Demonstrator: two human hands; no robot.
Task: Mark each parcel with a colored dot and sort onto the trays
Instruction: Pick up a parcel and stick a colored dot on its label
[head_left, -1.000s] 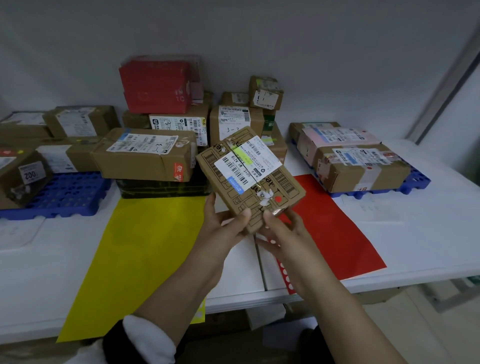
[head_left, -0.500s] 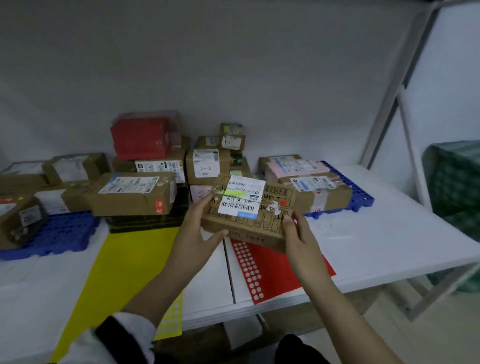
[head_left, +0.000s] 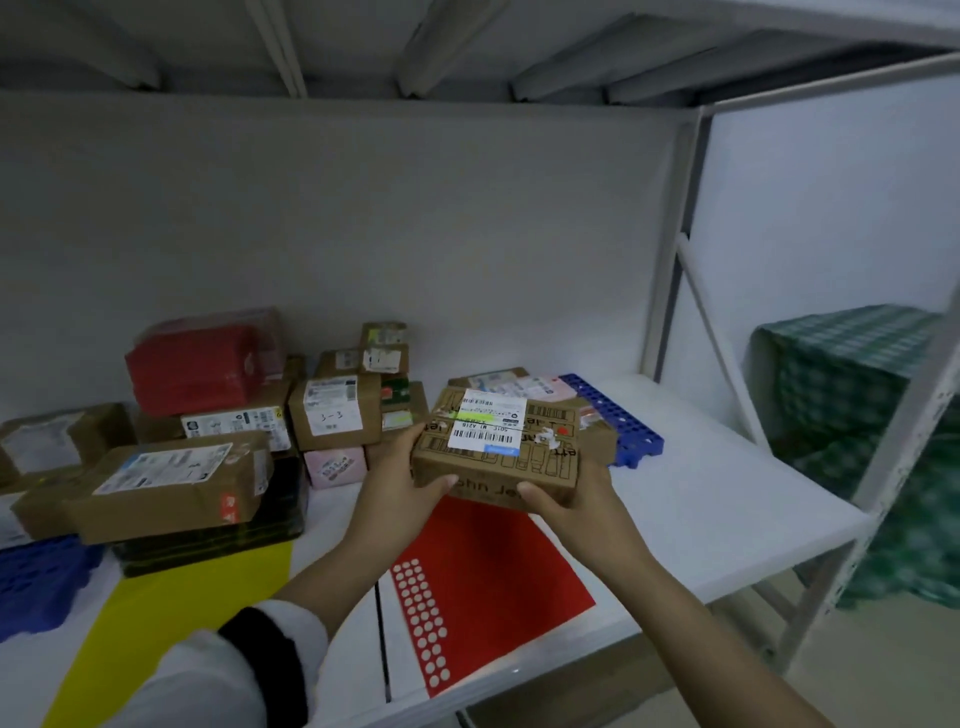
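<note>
I hold a flat brown parcel (head_left: 496, 457) with a white barcode label and a red dot near its right edge. My left hand (head_left: 397, 480) grips its left side and my right hand (head_left: 566, 499) grips its right front corner. The parcel hovers above the red sheet (head_left: 498, 566), just in front of the right blue tray (head_left: 618, 415), which carries parcels partly hidden behind the held one. A sheet of red dot stickers (head_left: 423, 623) lies on the red sheet's left edge. At the far left is another blue tray (head_left: 36, 587).
A pile of parcels stands at the back left, with a red box (head_left: 197, 366) on top and a long brown box (head_left: 171, 483) in front. A yellow sheet (head_left: 171, 618) lies to the left. A white shelf post (head_left: 670, 249) and green checked cloth (head_left: 852, 415) are at the right.
The parcel has turned from tilted to level and moved away from me toward the right blue tray. My view has lifted and swung right.
</note>
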